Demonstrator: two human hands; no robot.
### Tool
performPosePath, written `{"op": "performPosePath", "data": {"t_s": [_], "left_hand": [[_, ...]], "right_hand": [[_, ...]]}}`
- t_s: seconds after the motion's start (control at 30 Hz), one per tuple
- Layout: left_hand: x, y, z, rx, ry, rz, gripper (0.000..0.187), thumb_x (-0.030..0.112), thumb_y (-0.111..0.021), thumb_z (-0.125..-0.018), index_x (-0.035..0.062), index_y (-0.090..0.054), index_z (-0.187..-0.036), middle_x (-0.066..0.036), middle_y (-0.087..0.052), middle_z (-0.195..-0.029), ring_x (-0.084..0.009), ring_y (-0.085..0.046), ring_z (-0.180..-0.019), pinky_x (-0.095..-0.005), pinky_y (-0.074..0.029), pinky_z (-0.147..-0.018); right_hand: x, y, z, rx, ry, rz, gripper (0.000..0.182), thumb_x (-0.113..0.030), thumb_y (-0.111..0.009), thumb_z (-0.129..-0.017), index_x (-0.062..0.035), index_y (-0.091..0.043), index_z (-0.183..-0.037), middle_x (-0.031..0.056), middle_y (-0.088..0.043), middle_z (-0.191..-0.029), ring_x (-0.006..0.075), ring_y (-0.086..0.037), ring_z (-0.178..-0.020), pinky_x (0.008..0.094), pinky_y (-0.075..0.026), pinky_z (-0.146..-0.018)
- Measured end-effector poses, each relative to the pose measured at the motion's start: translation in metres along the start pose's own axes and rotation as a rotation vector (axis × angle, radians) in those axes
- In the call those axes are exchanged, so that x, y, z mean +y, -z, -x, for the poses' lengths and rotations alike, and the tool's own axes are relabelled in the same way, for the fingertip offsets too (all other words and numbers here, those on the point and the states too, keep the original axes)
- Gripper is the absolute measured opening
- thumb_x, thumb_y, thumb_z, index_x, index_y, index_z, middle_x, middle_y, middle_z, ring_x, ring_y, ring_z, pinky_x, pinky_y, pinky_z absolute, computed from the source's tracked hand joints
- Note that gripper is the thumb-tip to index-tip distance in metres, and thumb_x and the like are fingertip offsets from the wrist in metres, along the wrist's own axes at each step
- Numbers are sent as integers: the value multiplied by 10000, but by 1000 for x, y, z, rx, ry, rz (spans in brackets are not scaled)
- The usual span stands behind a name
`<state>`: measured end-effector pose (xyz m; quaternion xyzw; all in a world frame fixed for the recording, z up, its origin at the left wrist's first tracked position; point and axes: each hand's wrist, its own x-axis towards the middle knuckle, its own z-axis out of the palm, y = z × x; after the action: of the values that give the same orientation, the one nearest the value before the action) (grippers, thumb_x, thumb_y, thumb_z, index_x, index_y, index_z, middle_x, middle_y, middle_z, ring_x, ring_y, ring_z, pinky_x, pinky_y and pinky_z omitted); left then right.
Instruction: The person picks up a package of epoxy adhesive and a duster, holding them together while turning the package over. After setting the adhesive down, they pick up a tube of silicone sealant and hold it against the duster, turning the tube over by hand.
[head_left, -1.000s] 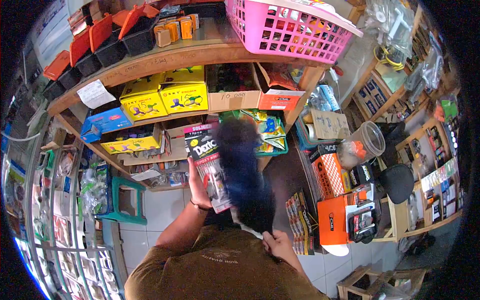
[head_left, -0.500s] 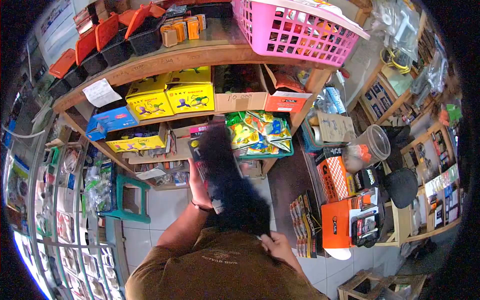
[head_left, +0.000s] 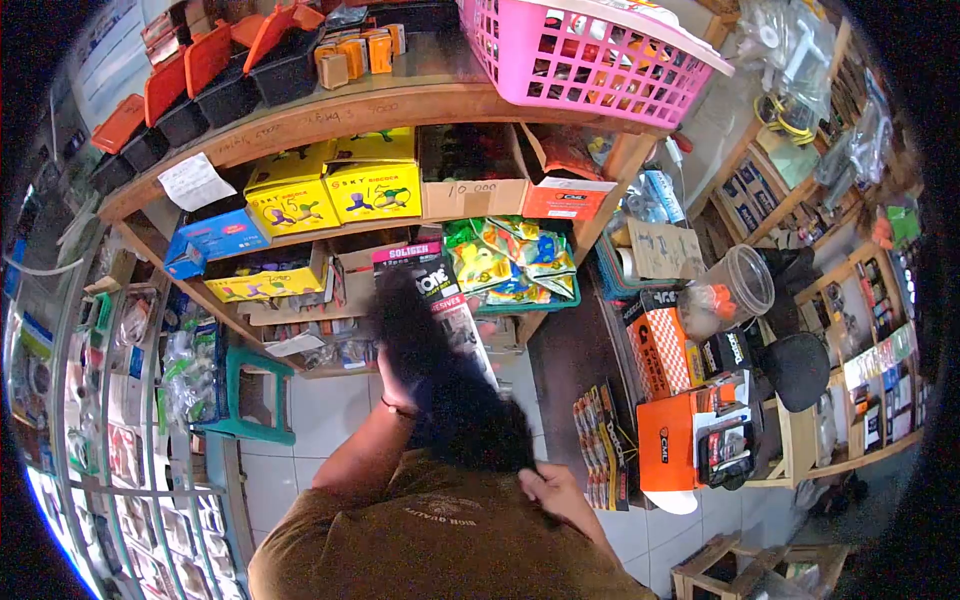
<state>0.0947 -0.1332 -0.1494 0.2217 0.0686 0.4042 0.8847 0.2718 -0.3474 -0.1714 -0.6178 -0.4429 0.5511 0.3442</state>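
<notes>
My left hand [head_left: 390, 378] holds an upright hanging card of packs [head_left: 455, 310] with a pink top strip, in front of the shelves. Its fingers are partly hidden behind a dark, fluffy duster [head_left: 470, 405]. Low at the centre right, my right hand [head_left: 548, 487] is closed around the near end of that duster. The duster slants up and left, and its blurred far end covers the card's left edge. Just behind the card are colourful packets [head_left: 515, 262] in a green tray.
Yellow boxes [head_left: 375, 190] and open cartons fill the shelf ahead, with a pink basket [head_left: 600, 60] above. A green stool [head_left: 255, 395] stands at the left. An orange box [head_left: 667, 445] and a clear jar [head_left: 745, 285] are on the right. Glass shelving lines the far left.
The duster's far end has moved left and down across the card. More of the card's printed front now shows. My right hand has barely moved.
</notes>
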Motion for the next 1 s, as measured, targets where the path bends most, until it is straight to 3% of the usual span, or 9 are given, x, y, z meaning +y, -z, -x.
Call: {"op": "performPosePath", "data": {"t_s": [0.1,0.23,0.37,0.4,0.53,0.6,0.67,0.93,1.0], "left_hand": [[-3,20,-6,-195,-54,584,741,641,-308,-804,117,-268,-1325,-166,-297,-1342,-391,-376,-1158,-575,-414,-823],[6,-27,-8,-157,-9,150,767,657,-294,-799,98,-277,-1323,-163,-324,-1333,-415,-358,-1171,-562,-386,-867],[3,-20,-6,93,-76,247,805,687,-288,-777,89,-291,-1316,-156,-368,-1306,-366,-377,-1176,-512,-381,-902],[1,3,-6,-96,-48,409,789,677,-298,-781,88,-315,-1305,-154,-392,-1289,-341,-396,-1164,-483,-393,-899],[-2,-29,0,94,-57,-97,760,655,-312,-789,108,-298,-1316,-142,-326,-1338,-348,-384,-1170,-574,-356,-890],[3,-31,-1,-180,-83,202,723,624,-307,-813,108,-294,-1319,-147,-337,-1330,-355,-382,-1172,-556,-381,-880],[2,-8,-5,82,-155,226,727,605,-301,-829,73,-266,-1323,-148,-376,-1301,-361,-416,-1139,-512,-406,-880],[7,-4,-10,57,-107,236,723,639,-307,-806,85,-367,-1267,-149,-424,-1256,-366,-449,-1099,-487,-420,-870],[7,-38,-9,-12,-56,215,720,622,-337,-807,90,-323,-1293,-146,-391,-1285,-361,-443,-1108,-508,-431,-845]], "right_hand": [[-12,2,2,47,-52,3,321,-274,-520,-873,3,-519,-711,-3,-468,-554,64,-401,-536,242,-348,-474],[-18,4,1,-103,70,103,289,-248,-532,-869,10,-531,-738,-2,-453,-551,64,-387,-526,246,-343,-461],[-22,-2,-3,77,-81,-112,260,-231,-551,-859,18,-548,-786,20,-468,-551,61,-379,-520,252,-342,-452],[-14,-1,-4,72,-79,-108,260,-231,-551,-859,18,-548,-786,20,-468,-551,61,-379,-520,252,-342,-452],[-14,-4,-2,-48,206,51,324,-268,-526,-872,-10,-501,-679,3,-449,-524,60,-398,-499,242,-337,-449],[-4,-6,-5,37,33,-19,316,-268,-525,-873,-5,-515,-699,1,-469,-540,76,-416,-511,260,-352,-464],[-9,-5,-3,89,-55,-108,309,-267,-527,-872,-1,-523,-715,-3,-479,-549,79,-416,-515,264,-353,-468],[-6,-2,-4,57,-32,-259,326,-215,-502,-886,-20,-506,-624,-7,-478,-545,62,-400,-504,249,-328,-463],[-5,3,-3,-42,43,68,329,-215,-495,-889,-24,-503,-622,-8,-482,-552,56,-405,-511,242,-328,-466]]}}
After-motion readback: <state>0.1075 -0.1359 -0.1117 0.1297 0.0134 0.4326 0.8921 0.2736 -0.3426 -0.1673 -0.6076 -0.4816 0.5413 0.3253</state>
